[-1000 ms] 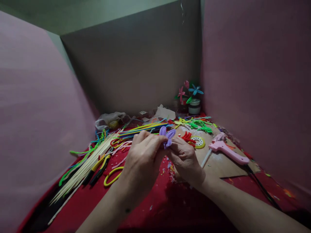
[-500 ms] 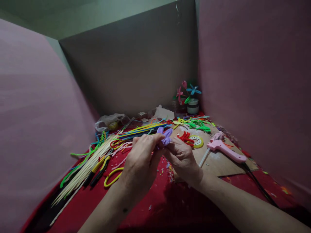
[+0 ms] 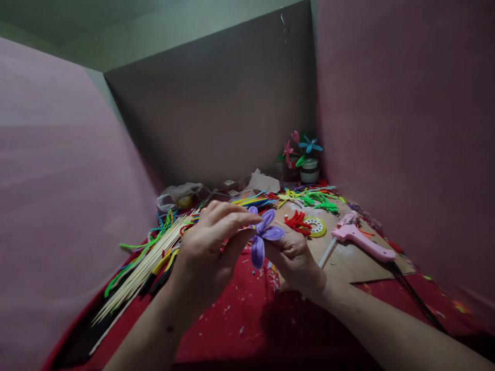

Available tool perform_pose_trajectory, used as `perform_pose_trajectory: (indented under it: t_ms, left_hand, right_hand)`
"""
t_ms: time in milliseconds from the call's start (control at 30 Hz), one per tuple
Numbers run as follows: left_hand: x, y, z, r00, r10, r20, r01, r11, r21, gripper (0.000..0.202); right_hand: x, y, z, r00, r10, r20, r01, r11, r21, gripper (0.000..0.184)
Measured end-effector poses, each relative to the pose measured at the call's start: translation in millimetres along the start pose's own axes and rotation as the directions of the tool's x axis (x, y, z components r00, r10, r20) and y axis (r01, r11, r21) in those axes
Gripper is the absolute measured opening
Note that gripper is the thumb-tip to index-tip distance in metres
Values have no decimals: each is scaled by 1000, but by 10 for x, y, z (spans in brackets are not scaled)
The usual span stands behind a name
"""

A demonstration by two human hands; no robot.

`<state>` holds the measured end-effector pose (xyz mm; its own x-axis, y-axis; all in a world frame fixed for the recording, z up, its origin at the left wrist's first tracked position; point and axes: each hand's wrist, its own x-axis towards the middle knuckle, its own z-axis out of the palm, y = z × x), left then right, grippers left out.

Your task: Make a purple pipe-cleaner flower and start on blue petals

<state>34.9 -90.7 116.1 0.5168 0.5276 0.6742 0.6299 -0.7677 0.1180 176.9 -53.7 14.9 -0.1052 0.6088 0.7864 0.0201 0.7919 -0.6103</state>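
Note:
A purple pipe-cleaner flower [image 3: 262, 235] with looped petals sits between both hands above the red cloth [image 3: 247, 319]. My left hand [image 3: 207, 247] pinches it from the left, thumb and forefinger closed at its centre. My right hand [image 3: 296, 257] grips it from below and to the right, its fingers curled under the petals. One petal hangs down and others fan up and right.
Wooden skewers [image 3: 147, 263] and coloured pipe cleaners [image 3: 232, 202] lie at the left. On a cardboard sheet [image 3: 348, 257] lie a pink glue gun [image 3: 361, 239], red loops [image 3: 296, 221] and a tape roll [image 3: 317, 226]. A jar of finished flowers [image 3: 307, 165] stands in the far corner. Pink walls close both sides.
The flower's petals have spread open, one now hanging down. My left hand has shifted left and up a little, its fingers stretched more over the flower.

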Motion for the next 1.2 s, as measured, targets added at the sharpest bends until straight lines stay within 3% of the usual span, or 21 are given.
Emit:
perform_pose_trajectory:
  t_ms: [133, 267, 433, 600, 733, 900, 1000, 1200]
  left_hand:
    - [140, -125, -112, 985, -23, 170, 51, 986, -162, 18]
    - [227, -185, -90, 933, 12, 360, 51, 985, -164, 24]
    - [237, -195, -80, 870, -49, 491, 154, 972, -176, 28]
    - [172, -213, -204, 882, -196, 429, 293, 941, -173, 34]
    - [116, -252, -223, 870, -150, 469, 230, 966, -119, 35]
    - [29, -221, -183, 832, -128, 540, 181, 983, -45, 41]
    - [-70, -170, -117, 836, -197, 512, 225, 974, 6, 42]
    - [-195, -138, 1, 872, -260, 415, 317, 946, -72, 44]
  right_hand:
    - [2, -7, -10, 997, 16, 75, -23, 996, 88, 20]
    - [-1, -37, -12, 995, -30, 93, 24, 998, 57, 24]
    - [-7, -69, -21, 993, -76, 88, 73, 997, 34, 25]
    - [-24, -27, -41, 994, 1, 106, -7, 999, 52, 23]
    - [-30, -19, -45, 993, 30, 113, -42, 994, 104, 18]
    - [-39, -41, -28, 995, 10, 100, -14, 999, 46, 16]
    - [-52, -45, -20, 998, 16, 57, -15, 1000, -14, 21]
    - [-53, -54, -20, 999, 12, 38, -12, 1000, -3, 23]
